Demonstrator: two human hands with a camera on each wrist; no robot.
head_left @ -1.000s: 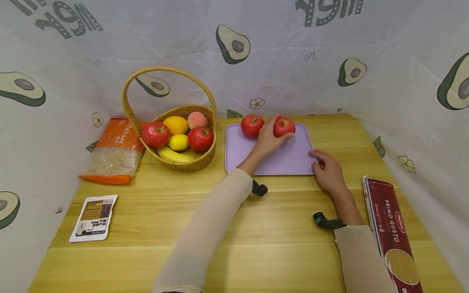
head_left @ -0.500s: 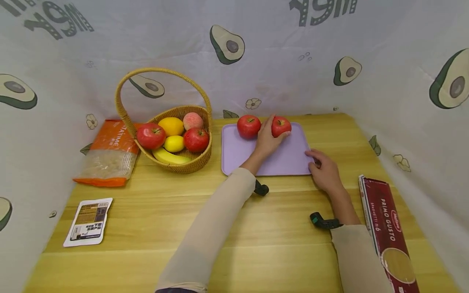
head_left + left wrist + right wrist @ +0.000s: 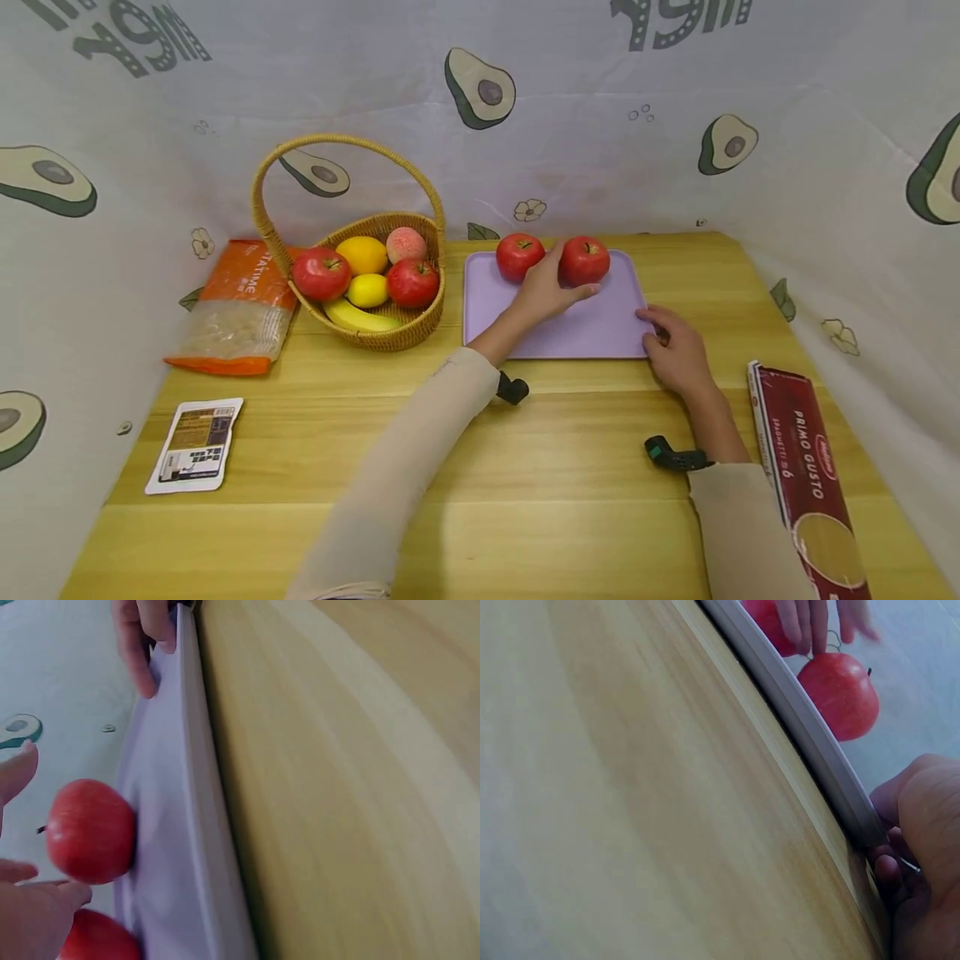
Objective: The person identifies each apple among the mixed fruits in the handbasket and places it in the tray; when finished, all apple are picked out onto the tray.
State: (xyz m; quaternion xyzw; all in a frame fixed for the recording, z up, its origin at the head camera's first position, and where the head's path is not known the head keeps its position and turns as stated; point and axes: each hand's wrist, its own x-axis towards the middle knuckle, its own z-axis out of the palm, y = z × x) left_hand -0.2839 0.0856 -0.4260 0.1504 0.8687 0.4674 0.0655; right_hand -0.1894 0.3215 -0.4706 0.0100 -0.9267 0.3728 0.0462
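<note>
Two red apples sit on a lilac tray [image 3: 555, 333] at the back of the table. My left hand [image 3: 542, 292] is over the tray between the left apple [image 3: 519, 257] and the right apple [image 3: 584, 262]. Its thumb and fingers are spread and hold nothing; in the left wrist view they stand around the right apple [image 3: 91, 831] with a gap at the thumb. My right hand [image 3: 675, 348] grips the tray's right edge near the front corner. In the right wrist view, the thumb lies above the tray's rim [image 3: 832, 776] and fingers curl beneath it.
Left of the tray stands a wicker basket [image 3: 405, 337] of fruit with a tall handle. An orange food bag [image 3: 236, 308] and a white-edged packet [image 3: 195, 446] lie farther left. A red spaghetti pack [image 3: 810, 475] lies beside my right forearm.
My left hand has loosened from the right apple and drawn slightly left and back toward me. That apple stays on the tray. My right hand keeps its grip on the tray's edge.
</note>
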